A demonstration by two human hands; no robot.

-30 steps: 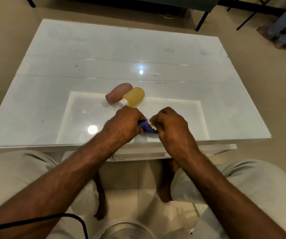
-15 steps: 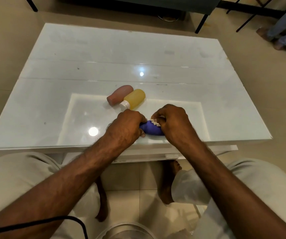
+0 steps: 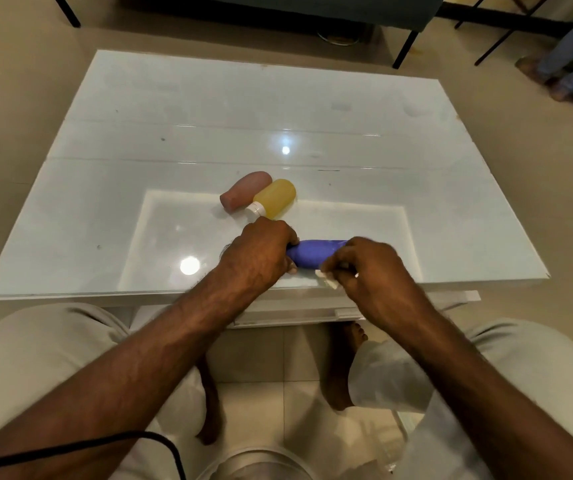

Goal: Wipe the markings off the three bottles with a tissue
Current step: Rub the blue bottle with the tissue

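A blue bottle point(image 3: 311, 255) lies on its side near the front edge of the white glass table point(image 3: 209, 109). My left hand point(image 3: 261, 249) grips its left end. My right hand point(image 3: 368, 271) is closed on a small white tissue point(image 3: 328, 280) at the bottle's right, near side. Most of the blue body shows between the two hands. Behind them a pink bottle point(image 3: 245, 194) and a yellow bottle point(image 3: 274, 199) with a white cap lie side by side, touching. No markings are visible on any bottle.
The table's front edge point(image 3: 105, 296) runs just under my hands, with my knees below it. A black cable point(image 3: 112, 441) crosses my left forearm. Another person's feet point(image 3: 562, 81) stand on the floor at far right. Dark furniture legs point(image 3: 404, 50) stand behind the table.
My right hand with the tissue has slid right and toward me along the blue bottle, uncovering more of its body. My left hand kept its hold on the left end.
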